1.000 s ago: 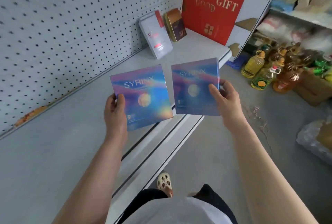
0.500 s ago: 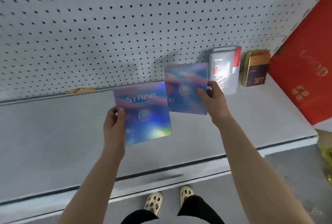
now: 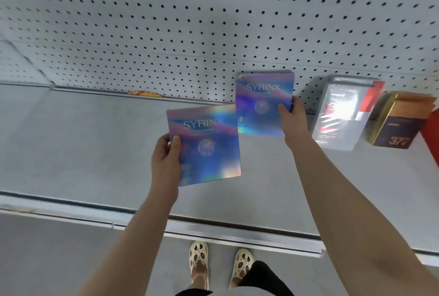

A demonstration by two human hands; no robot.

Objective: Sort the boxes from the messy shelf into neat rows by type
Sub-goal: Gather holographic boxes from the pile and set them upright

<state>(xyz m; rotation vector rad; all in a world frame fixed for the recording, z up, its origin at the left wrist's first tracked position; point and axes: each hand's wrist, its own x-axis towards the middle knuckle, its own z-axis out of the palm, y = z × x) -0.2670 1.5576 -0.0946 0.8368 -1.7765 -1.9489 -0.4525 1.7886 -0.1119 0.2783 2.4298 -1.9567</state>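
- The right hand pinches the right edge of 1 holographic SYRINX box, thumb on the face and fingers behind, at centre right of the frame; the box is upright, close to the pegboard back wall.
- The left hand grips the left edge of a 2nd SYRINX box the same way, lower and nearer the camera, in the middle of the frame, above the grey shelf; its upper right corner overlaps the other box.
- Just right of the first box, a silver-and-red box and a gold-and-navy box lean against the wall.
- The step looks like starting a SYRINX row beside those 2. Best to set the right-hand box down first, bottom edge on the shelf, back against the wall, apart from the silver-and-red box so types stay distinct.
- Then bring the left-hand box in flush, faces forward and edges level.
- Thin, glossy boxes may slide or tip, so release only once each one rests steadily.
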